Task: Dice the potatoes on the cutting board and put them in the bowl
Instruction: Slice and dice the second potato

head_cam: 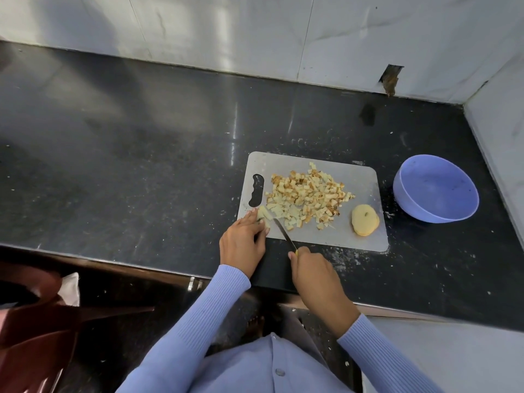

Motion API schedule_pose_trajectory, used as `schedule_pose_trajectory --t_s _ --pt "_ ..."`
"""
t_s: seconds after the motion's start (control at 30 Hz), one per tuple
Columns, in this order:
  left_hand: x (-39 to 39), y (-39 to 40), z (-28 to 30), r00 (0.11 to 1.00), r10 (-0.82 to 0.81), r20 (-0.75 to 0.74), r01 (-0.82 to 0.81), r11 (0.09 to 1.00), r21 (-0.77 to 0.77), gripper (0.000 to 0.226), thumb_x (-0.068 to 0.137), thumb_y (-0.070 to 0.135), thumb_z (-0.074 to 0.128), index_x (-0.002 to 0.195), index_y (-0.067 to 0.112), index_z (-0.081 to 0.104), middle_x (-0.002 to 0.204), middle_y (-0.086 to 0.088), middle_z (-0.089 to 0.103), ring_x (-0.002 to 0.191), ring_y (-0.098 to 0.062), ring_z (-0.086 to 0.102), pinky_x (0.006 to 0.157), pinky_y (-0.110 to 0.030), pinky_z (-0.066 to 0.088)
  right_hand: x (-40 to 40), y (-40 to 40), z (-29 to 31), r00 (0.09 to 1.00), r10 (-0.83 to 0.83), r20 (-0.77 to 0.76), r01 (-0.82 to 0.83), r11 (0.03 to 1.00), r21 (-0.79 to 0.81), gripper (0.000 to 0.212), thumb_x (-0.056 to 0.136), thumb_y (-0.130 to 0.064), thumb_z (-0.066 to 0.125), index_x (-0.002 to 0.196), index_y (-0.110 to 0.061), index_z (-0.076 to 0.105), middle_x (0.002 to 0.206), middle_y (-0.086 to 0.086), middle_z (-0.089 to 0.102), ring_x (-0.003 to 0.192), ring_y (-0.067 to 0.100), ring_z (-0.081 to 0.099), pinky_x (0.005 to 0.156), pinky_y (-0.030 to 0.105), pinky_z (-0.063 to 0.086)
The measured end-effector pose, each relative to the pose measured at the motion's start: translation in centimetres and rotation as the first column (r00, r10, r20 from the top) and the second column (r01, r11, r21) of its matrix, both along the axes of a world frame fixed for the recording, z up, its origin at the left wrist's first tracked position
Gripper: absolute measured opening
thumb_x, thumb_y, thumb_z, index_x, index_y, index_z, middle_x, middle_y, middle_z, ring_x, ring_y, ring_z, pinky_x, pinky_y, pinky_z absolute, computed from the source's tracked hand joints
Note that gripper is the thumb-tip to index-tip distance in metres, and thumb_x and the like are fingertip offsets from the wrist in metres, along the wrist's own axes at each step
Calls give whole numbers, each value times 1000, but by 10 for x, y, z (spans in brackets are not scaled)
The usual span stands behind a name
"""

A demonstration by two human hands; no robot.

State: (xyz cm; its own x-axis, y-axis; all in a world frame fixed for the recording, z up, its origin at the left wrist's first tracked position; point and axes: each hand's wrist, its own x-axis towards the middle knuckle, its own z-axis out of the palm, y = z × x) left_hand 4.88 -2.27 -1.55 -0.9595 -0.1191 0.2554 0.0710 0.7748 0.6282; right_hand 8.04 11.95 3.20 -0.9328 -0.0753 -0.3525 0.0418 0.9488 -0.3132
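A grey cutting board (360, 180) lies on the black counter. A heap of diced potato (307, 194) covers its middle. A peeled potato half (365, 219) sits near the board's right front corner. My left hand (243, 239) holds down potato strips (263, 214) at the board's front left corner, fingers curled over them. My right hand (312, 272) grips the yellow handle of a knife (284, 233), whose blade tip rests beside the strips. A blue bowl (408, 205) stands to the right of the board, with nothing visible inside.
The black counter (141, 165) stretches wide to the left and behind the board. White walls close off the back and the right side. A dark red plastic chair (37, 321) stands at the lower left, below the counter edge.
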Motion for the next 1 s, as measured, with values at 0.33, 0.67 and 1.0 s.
schedule_pose_trajectory --t_s 0.33,0.67,1.0 --pt "1 -2 1 1000 -9 21 8 1000 25 16 73 10 80 89 9 76 111 -9 68 100 -25 67 82 -39 56 -16 -11 -4 1000 -15 9 15 996 -84 36 104 -36 28 100 -9 50 97 14 62 93 35 58 66 35 37" --pt "8 -9 -8 998 59 7 -59 998 6 17 72 15 81 87 9 77 107 -12 69 102 -26 66 95 -35 44 -21 -22 -1 998 54 -19 -57 986 -157 33 103 -37 28 84 -14 42 68 -1 42 69 25 46 61 33 35" --pt "6 -8 -8 999 44 -32 -44 999 -6 18 67 8 84 83 7 77 100 -13 71 91 -26 70 86 -36 49 -26 -34 -1 998 49 50 -46 997 -60 34 105 -31 28 112 -5 49 107 14 58 100 33 56 68 32 33"
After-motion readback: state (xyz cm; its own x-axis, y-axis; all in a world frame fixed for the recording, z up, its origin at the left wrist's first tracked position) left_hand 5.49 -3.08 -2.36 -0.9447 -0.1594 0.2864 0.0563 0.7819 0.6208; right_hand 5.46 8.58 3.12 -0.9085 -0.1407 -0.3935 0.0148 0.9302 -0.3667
